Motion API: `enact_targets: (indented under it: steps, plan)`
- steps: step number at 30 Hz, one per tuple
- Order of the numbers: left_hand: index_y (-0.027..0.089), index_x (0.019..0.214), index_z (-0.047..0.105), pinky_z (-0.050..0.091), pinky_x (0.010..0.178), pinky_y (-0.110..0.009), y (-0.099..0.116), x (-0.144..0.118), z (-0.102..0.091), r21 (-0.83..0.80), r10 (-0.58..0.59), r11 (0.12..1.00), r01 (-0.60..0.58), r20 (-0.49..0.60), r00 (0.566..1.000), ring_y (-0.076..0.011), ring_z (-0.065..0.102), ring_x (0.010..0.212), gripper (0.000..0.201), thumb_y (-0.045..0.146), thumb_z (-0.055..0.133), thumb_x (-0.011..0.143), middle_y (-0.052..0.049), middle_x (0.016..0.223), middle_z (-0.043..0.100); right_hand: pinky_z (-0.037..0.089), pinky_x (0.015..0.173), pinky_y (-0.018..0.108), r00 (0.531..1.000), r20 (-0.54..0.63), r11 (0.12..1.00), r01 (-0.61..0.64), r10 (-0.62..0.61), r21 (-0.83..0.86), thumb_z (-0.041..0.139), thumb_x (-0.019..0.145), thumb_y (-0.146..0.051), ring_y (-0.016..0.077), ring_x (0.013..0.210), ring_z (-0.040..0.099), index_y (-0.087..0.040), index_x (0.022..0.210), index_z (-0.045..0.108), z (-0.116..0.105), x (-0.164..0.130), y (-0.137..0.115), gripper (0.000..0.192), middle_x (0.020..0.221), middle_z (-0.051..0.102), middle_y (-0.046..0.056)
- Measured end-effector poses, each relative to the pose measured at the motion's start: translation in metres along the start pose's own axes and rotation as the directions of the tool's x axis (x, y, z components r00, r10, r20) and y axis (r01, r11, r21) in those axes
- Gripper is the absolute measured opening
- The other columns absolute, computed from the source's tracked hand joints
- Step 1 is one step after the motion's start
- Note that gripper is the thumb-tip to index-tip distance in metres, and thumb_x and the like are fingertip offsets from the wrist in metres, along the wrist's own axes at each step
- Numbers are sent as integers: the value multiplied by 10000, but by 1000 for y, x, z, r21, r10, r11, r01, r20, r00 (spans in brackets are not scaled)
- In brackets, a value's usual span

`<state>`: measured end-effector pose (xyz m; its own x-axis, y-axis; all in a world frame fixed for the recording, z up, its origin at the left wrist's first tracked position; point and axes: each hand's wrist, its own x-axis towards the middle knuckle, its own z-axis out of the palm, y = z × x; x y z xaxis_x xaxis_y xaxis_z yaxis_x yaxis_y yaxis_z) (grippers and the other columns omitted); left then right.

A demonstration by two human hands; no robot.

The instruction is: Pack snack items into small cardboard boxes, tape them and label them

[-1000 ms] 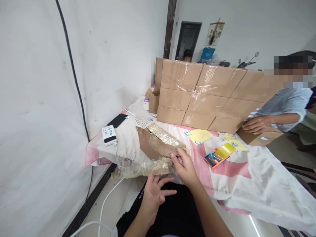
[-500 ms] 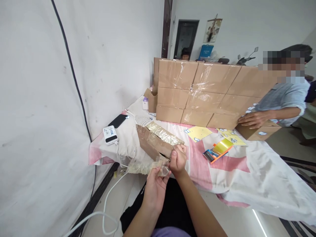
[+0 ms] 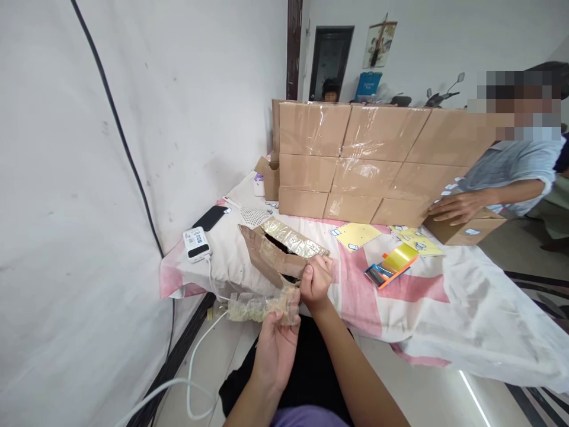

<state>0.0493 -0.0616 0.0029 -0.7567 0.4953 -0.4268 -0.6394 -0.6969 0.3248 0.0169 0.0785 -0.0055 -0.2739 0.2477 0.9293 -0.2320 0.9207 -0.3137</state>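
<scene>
Head view: left hand (image 3: 278,341) closed on a crumpled strip of clear tape (image 3: 258,307), fingers pinched around its near end just off the table edge. Right hand (image 3: 315,279) clenched on the near corner of a flat cardboard box (image 3: 278,252) — taped over, lying on the pink-and-white cloth (image 3: 444,320) near the table's front edge, its top seam gaping dark. Tape strip trailing left from the left hand, just below the box.

Beside the box on the left, a white power bank (image 3: 198,243) with its cable hanging down, and a black phone (image 3: 211,217). Farther back, a wall of stacked cartons (image 3: 355,160). At right, another person's hand (image 3: 457,207) resting on a small carton (image 3: 471,228) — yellow sheets (image 3: 358,236) and a tape dispenser (image 3: 391,265) between.
</scene>
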Motion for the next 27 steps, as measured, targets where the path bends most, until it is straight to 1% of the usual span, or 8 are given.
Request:
enact_targets:
  steps: [4,11,15,17,19,21,23,27]
  plan:
    - [143,865,704,527,528,-171,5,-8,-2,38,-14,999,13,16,1000,-246,724,1012,154,89,699,720,-137,1216,715,328,751,363,1000,-5,1000,-20,20,-15,362,949,-85,149,635,375,-218,707,351,0,0,-1,276,637,365,-29]
    - [129,803,666,340,390,-151,13,-29,-22,318,11,947,-50,123,992,-75,569,520,302,306,838,628,-137,1057,753,332,756,359,991,1,990,-130,130,-50,342,988,-133,154,638,401,-220,700,355,12,12,7,301,646,381,-31]
    - [127,865,618,237,369,-159,23,-25,-41,670,55,722,-171,191,980,-45,470,378,433,525,756,766,-100,801,739,417,830,375,960,16,956,-280,280,81,453,979,-244,201,847,538,-201,1012,543,10,13,4,105,874,558,37]
    - [153,968,573,226,361,-171,37,-23,-47,770,82,599,-221,216,973,-46,450,341,470,574,705,806,-84,821,740,443,876,396,955,-17,941,-288,296,178,519,944,-246,230,1004,552,-201,1192,521,-4,10,-8,252,1049,578,88]
    - [177,1093,518,265,368,-180,55,-24,-49,836,68,492,-243,242,968,-50,457,348,503,581,672,835,-80,877,745,438,885,401,972,-6,946,-227,234,230,548,914,-189,228,993,553,-216,1139,561,-24,7,-26,227,1030,590,79]
    - [184,1179,478,310,392,-184,73,-30,-47,891,3,389,-233,251,968,-48,450,374,526,571,644,864,-76,897,742,435,812,367,965,151,912,-251,213,324,548,912,-158,197,855,552,-221,972,610,-43,4,-47,106,872,597,37]
    - [180,1190,489,330,413,-183,88,-39,-43,936,-148,295,-192,244,959,-50,440,403,511,568,618,884,-65,869,737,434,729,326,852,438,743,-487,288,459,551,933,-210,173,772,559,-216,953,627,-52,0,-66,79,814,612,25]
    - [186,1026,574,363,456,-207,99,-53,-37,982,-536,137,-132,185,824,-78,488,452,412,578,592,901,-63,862,743,407,587,252,428,845,158,-904,320,398,661,883,-384,127,628,546,-182,1044,611,-44,-10,-89,263,766,639,15]
